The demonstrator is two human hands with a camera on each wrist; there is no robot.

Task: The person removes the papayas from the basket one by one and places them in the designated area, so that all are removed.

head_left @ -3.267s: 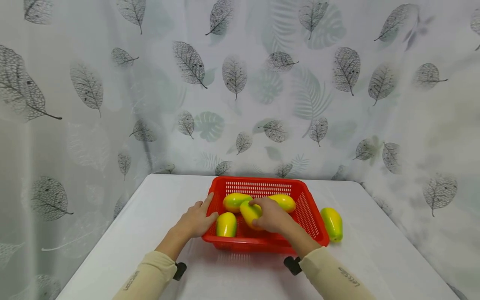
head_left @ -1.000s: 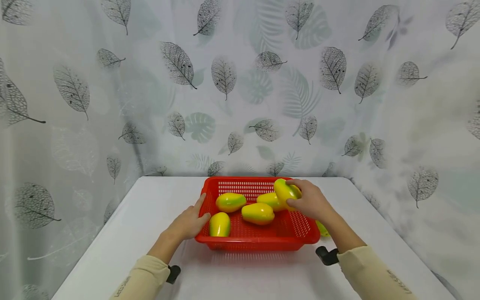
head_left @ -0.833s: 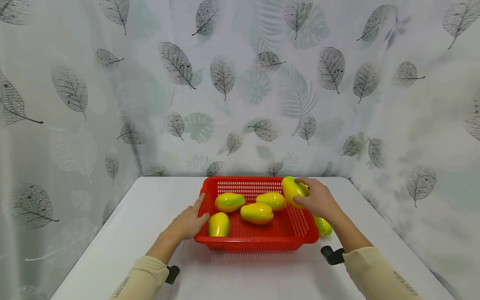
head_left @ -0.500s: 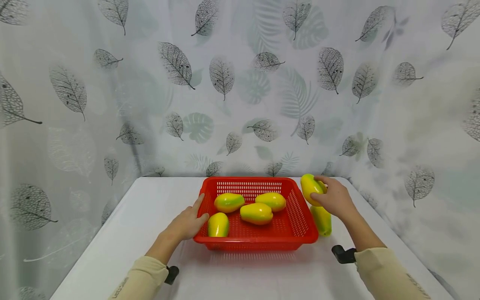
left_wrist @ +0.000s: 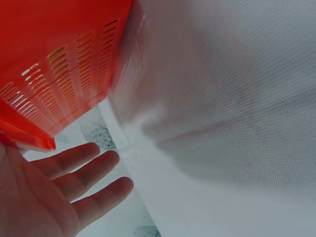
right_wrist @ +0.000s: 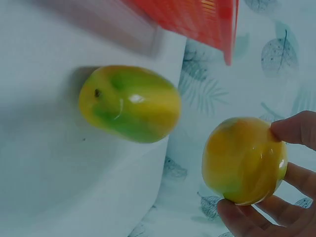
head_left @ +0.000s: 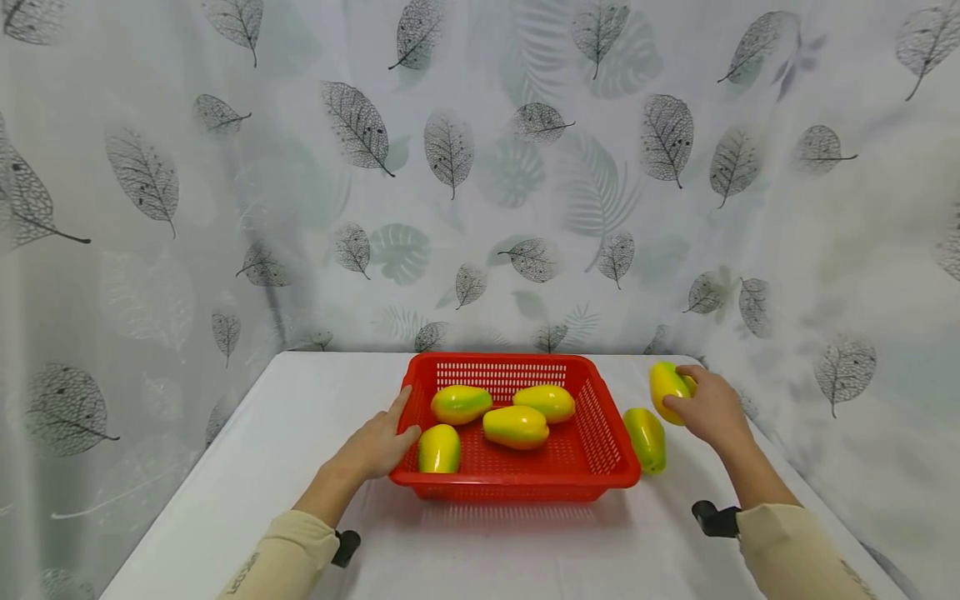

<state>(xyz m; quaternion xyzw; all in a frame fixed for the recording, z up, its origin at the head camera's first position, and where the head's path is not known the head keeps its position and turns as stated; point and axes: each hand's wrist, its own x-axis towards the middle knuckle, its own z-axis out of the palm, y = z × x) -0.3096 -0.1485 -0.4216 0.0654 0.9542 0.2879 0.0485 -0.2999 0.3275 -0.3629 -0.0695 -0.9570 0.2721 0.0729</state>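
My right hand (head_left: 708, 406) grips a yellow-green papaya (head_left: 670, 392) over the table, right of the red basket (head_left: 517, 481). In the right wrist view, thumb and fingers curl round this papaya (right_wrist: 242, 160). Another papaya (head_left: 645, 440) lies on the table against the basket's right side. Inside the basket are several more: one at back left (head_left: 461, 404), one at back right (head_left: 545, 402), one in the middle (head_left: 516, 427) and one at front left (head_left: 439, 450). My left hand (head_left: 375, 442) rests at the basket's left rim, its fingers straight in the left wrist view.
The basket stands on a white-covered table (head_left: 300, 417). A leaf-print curtain (head_left: 480, 208) hangs behind the table and along both sides. The table's right edge runs close by the right forearm.
My right hand has lifted the papaya out of the basket and carried it right, past the papaya on the table. The left hand stays at the rim.
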